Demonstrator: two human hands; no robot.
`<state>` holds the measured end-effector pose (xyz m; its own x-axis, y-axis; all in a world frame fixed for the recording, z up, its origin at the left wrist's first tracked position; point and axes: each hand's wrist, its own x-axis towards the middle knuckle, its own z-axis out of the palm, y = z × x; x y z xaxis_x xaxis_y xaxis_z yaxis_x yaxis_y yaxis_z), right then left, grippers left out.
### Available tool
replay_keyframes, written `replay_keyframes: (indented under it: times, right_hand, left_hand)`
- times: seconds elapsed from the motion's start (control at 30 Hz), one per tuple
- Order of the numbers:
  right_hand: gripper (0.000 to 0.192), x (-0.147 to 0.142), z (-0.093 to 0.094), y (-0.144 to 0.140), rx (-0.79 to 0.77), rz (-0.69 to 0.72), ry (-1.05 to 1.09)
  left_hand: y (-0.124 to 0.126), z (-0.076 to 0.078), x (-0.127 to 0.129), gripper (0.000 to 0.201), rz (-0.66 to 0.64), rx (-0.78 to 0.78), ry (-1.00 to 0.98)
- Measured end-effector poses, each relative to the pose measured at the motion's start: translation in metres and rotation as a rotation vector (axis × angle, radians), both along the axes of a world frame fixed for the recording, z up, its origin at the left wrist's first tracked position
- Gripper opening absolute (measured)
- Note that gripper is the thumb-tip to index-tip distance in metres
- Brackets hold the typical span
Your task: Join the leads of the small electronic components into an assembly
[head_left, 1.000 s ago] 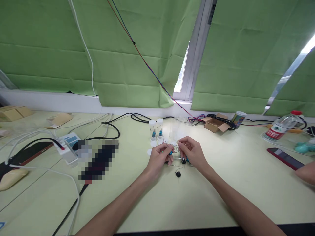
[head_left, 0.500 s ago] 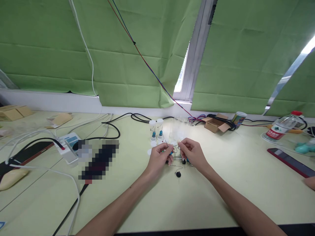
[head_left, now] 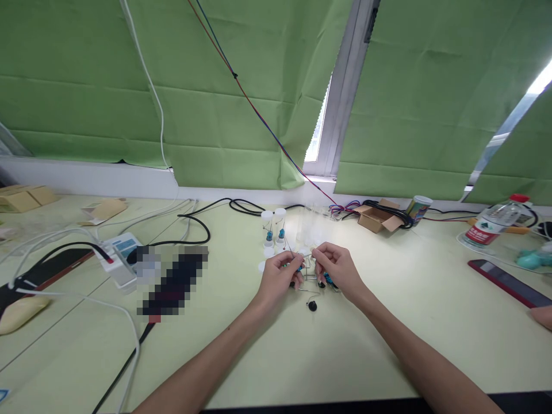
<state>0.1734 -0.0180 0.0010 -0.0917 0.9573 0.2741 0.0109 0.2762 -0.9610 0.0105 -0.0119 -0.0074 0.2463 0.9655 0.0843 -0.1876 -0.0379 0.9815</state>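
Observation:
My left hand is closed, thumb and fingers pinching a thin wire piece that sticks up past the fingertips. Close beside it, the fingers of my right hand are pinched together; what they grip is too small and covered to name. Between and under the hands lies a thin metal wire frame, with blue and black parts partly hidden by the fingers. A black round piece with a curved wire rests on the table just nearer to me. Beyond my left hand stand two small clear containers with white tops and blue parts inside.
Black cables, an open cardboard box and a printed can line the back. To the right are a red-capped bottle, a phone and another person's fingers. At left, a power strip with white cords.
Both hands stay in almost the same place. My right fingers have shifted very slightly, and more of the blue part beneath them shows.

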Motion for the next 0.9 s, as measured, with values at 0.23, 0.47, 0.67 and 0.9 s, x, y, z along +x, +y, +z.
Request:
replay_keyframes:
  times: [0.23, 0.47, 0.67, 0.9]
  right_hand:
    - [0.032, -0.0011, 0.0050, -0.0011, 0.008, 0.005, 0.003]
    - [0.030, -0.0006, 0.0056, -0.0026, 0.032, 0.102, 0.034]
    - [0.031, -0.0002, 0.0058, -0.0029, 0.021, 0.171, 0.047]
    - [0.030, -0.0002, 0.0043, -0.0012, 0.023, 0.213, 0.061]
  left_hand:
    - [-0.0023, 0.0035, 0.0015, 0.031, -0.047, -0.050, -0.099]
    - [-0.0037, 0.0070, 0.0019, 0.028, -0.066, -0.125, -0.201]
    - [-0.0020, 0.0057, 0.0018, 0.026, -0.116, -0.161, -0.262]
    - [-0.0011, 0.0034, 0.0008, 0.026, -0.127, -0.189, -0.292]
